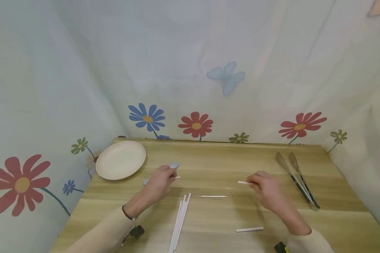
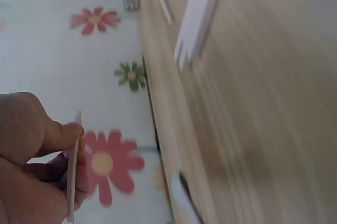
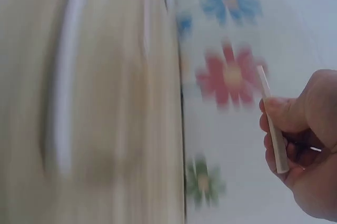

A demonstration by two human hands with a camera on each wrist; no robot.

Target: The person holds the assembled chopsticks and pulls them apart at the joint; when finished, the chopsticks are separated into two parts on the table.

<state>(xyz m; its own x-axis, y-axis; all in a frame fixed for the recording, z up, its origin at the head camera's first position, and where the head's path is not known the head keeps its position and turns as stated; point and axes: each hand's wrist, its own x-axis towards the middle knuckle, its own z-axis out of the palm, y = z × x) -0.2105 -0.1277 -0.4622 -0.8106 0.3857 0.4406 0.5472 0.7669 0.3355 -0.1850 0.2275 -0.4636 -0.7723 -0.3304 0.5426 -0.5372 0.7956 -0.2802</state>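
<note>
My left hand (image 1: 159,181) pinches a short pale stick (image 2: 72,176) between thumb and fingers, above the table's left side. Across from it, my right hand (image 1: 264,188) grips a similar short stick piece (image 3: 276,145), one end poking out past the thumb. The two hands are well apart. Between them a short white stick (image 1: 213,196) lies on the wood, and another short piece (image 1: 249,229) lies nearer the front. Several long white sticks (image 1: 179,225) lie side by side near the left forearm. A grey spoon (image 1: 174,165) is partly hidden behind the left hand.
A cream plate (image 1: 120,160) stands at the table's back left corner. Metal tongs (image 1: 297,181) with dark grips lie to the right of the right hand. A flower-printed curtain (image 1: 256,105) hangs behind and beside the wooden table (image 1: 215,158).
</note>
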